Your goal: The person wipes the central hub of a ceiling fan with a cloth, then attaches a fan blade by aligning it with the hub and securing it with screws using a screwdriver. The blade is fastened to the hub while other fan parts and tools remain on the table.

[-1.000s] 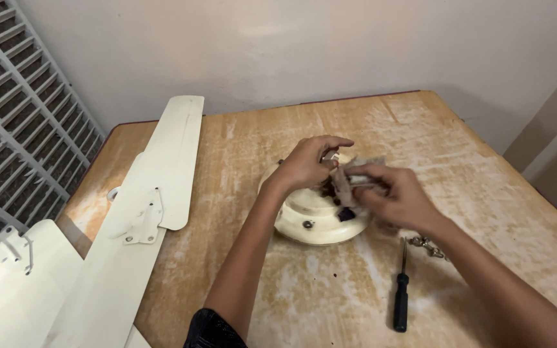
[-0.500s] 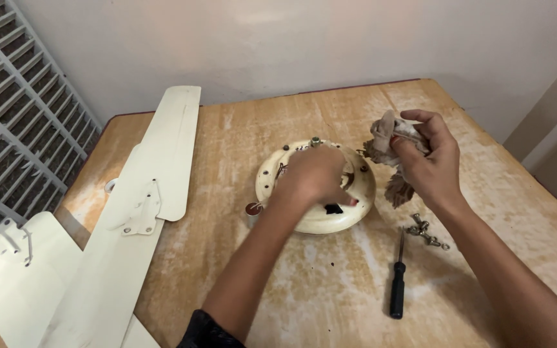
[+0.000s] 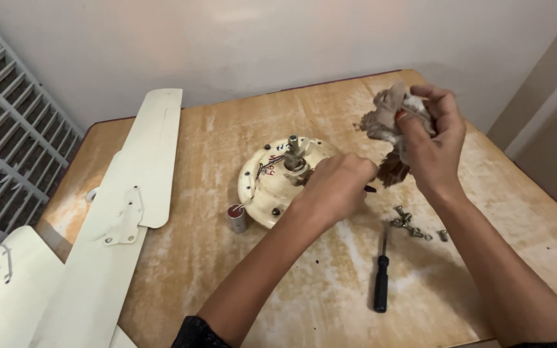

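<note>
This looks like a room in a home used for repair work: a worn wooden table (image 3: 240, 277) stands against a plain painted wall (image 3: 259, 38). Cream fan blades (image 3: 130, 193), an opened fan motor housing (image 3: 272, 187), loose screws (image 3: 410, 222) and a screwdriver (image 3: 381, 277) (black-handled) lie on it, beside a white metal grille (image 3: 8, 148).
</note>
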